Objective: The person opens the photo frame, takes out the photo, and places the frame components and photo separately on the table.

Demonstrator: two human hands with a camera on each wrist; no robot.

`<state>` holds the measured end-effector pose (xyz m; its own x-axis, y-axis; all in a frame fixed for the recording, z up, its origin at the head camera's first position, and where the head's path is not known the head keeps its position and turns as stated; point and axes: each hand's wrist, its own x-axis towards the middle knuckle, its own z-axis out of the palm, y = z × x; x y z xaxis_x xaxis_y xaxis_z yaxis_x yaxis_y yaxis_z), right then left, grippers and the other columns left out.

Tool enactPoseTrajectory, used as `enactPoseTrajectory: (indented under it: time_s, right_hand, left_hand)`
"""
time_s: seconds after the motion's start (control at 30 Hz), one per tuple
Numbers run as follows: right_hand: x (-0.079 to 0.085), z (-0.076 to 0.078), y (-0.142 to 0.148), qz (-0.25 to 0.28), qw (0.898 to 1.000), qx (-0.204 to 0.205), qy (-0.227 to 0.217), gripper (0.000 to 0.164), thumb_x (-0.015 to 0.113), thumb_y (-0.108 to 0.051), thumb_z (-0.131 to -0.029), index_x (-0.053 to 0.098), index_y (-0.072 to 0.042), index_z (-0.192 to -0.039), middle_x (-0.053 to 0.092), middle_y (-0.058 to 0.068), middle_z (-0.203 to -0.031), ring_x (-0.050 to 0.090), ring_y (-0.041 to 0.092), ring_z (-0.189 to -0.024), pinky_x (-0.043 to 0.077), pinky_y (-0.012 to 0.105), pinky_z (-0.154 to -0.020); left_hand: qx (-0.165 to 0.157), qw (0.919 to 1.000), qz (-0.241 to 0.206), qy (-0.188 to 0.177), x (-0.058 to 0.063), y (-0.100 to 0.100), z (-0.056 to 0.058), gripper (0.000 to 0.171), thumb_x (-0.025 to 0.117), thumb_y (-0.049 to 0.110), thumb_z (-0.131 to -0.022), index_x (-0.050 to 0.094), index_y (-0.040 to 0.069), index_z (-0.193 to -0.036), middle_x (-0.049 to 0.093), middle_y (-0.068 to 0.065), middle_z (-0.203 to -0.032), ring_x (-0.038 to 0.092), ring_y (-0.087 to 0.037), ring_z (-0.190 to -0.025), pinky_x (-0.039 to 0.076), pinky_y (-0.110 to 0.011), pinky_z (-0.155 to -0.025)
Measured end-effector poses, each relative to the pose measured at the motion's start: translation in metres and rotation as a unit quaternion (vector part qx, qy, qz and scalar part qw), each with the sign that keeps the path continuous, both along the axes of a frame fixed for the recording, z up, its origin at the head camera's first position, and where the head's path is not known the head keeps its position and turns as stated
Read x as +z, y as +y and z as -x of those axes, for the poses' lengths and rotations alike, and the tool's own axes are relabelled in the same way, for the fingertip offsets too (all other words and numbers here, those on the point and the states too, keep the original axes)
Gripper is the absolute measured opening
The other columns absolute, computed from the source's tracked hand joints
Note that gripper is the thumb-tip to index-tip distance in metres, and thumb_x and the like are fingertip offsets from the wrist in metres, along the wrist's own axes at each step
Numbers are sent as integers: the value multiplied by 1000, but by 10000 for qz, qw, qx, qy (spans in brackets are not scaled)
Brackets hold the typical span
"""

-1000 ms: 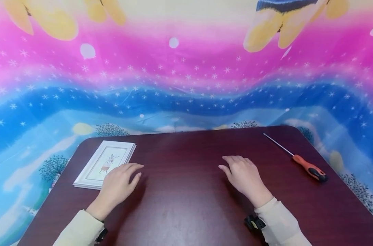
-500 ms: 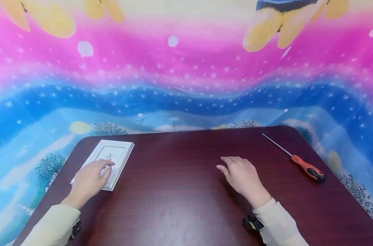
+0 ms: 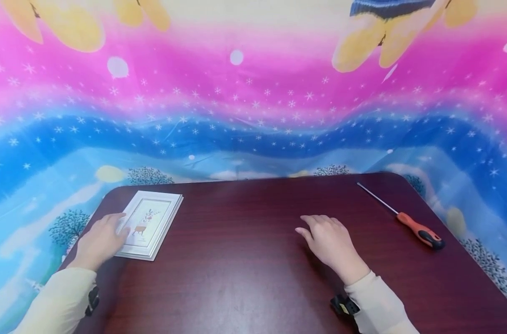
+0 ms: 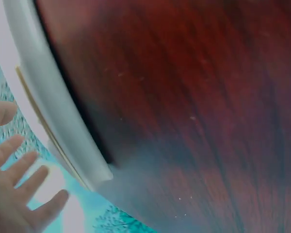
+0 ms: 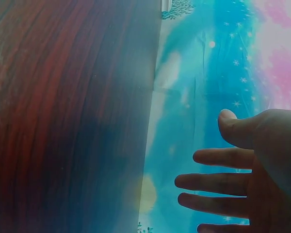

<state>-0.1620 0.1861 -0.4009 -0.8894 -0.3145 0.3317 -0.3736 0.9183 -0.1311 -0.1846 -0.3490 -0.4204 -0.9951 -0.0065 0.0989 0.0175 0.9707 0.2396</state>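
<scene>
A white picture frame (image 3: 153, 227) with a plant drawing lies flat at the table's left side. It looks two-layered along its edge. My left hand (image 3: 99, 241) is at the frame's left edge, its fingertips overlapping the border in the head view. In the left wrist view its fingers are spread beside the frame's pale side (image 4: 53, 107), holding nothing. Over the middle right of the table my right hand (image 3: 330, 246) hovers with loosely extended fingers, also holding nothing. An orange and black screwdriver (image 3: 418, 229) lies to its right, shaft pointing toward the far edge.
The dark red-brown wooden table (image 3: 237, 260) has rounded far corners. A colourful cloth (image 3: 253, 93) with snowflakes and trees hangs behind it and along its sides. Dark wrist devices (image 3: 344, 305) sit at both light sleeves.
My left hand has moved left, across the picture frame to its left edge. The right hand has stayed nearly in place; frame and screwdriver have not moved.
</scene>
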Motion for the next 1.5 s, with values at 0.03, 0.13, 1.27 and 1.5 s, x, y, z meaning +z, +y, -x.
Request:
enactPoseTrajectory:
  time_s: [0.03, 0.13, 1.27, 1.5]
  right_hand:
    - [0, 0, 0, -7, 10000, 10, -4, 38, 69, -30, -94, 69, -3, -121, 71, 14, -112, 66, 34, -104, 49, 53, -91]
    - [1, -2, -1, -21, 10000, 26, 5, 38, 69, -30, -94, 69, -3, -120, 71, 14, -111, 66, 34, -104, 49, 52, -92]
    - [0, -4, -1, -264, 9992, -32, -302, 44, 72, -40, -90, 71, -7, -119, 72, 12, -108, 67, 31, -101, 50, 51, -90]
    - [0, -2, -1, -254, 9990, -26, -369, 48, 71, -40, -90, 69, -5, -122, 70, 14, -115, 66, 33, -105, 50, 52, -91]
  left_hand:
    - [85, 9998, -87, -172, 0, -4, 0, 54, 54, 27, -99, 45, -9, -138, 42, -39, -137, 39, -59, -123, 37, -73, -91]
    - [289, 9976, -288, -552, 2, -15, 1, 57, 48, 30, -102, 41, -12, -140, 40, -41, -137, 38, -61, -123, 36, -75, -90]
    - [611, 9810, -1526, -1031, -2, -33, -5, 51, 49, 25, -102, 49, -18, -130, 42, -44, -133, 38, -62, -122, 35, -72, -92]
    - [563, 9781, -1732, -1007, -1, -28, -10, 51, 50, 25, -102, 50, -19, -129, 42, -45, -133, 39, -61, -122, 39, -68, -93]
